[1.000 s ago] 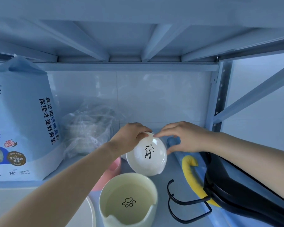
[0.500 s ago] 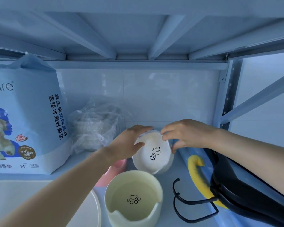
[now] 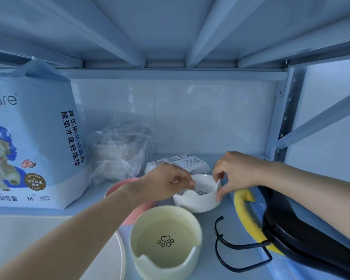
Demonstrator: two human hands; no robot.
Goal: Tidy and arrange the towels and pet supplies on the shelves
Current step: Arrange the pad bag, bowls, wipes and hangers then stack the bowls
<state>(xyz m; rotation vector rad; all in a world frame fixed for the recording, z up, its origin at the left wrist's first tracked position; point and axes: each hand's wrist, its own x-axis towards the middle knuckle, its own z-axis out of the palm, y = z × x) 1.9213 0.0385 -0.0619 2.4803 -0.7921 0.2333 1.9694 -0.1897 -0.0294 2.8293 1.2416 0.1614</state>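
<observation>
A small white pet bowl (image 3: pixel 196 201) with a drawing inside sits upright on the blue shelf (image 3: pixel 216 162). My left hand (image 3: pixel 166 182) pinches its left rim and my right hand (image 3: pixel 236 170) pinches its right rim. In front of it stands a pale yellow bowl (image 3: pixel 166 241) with a paw print. A pink bowl (image 3: pixel 117 186) lies partly hidden under my left forearm. Behind the white bowl lies a flat white packet (image 3: pixel 178 162).
A large blue pet-pad bag (image 3: pixel 32 138) stands at the left, a clear plastic bag (image 3: pixel 119 150) beside it. A black wire stand (image 3: pixel 236 245), a yellow item (image 3: pixel 245 211) and a black object (image 3: pixel 303 229) fill the right. A white plate (image 3: pixel 117 257) sits at the lower left.
The white bowl was tilted up on its edge facing me; both hands have lowered it to sit upright on the shelf. The white packet behind it has come into view.
</observation>
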